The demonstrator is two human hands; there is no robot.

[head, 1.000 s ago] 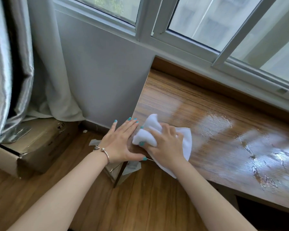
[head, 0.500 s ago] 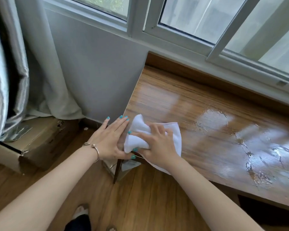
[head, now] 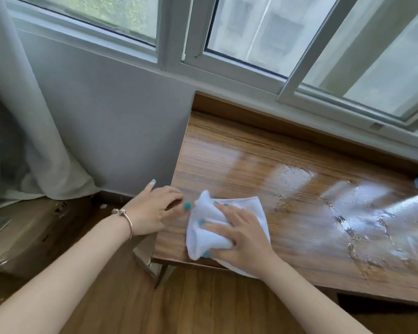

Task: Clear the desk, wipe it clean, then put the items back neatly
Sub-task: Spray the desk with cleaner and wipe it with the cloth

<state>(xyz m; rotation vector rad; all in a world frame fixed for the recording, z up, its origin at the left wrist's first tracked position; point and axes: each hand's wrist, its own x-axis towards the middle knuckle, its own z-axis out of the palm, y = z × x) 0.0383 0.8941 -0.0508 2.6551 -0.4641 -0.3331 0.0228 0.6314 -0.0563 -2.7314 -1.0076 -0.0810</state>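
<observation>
Right hand clamps the white cloth at the desk's left corner; left hand flat beside it, wet streaks lie rightward.

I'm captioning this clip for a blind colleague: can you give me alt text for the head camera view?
A person's right hand presses a bunched white cloth onto the near left corner of a wooden desk below a window. The left hand rests on the desk's left edge. Wet, shiny streaks cover the desk further right.
</observation>
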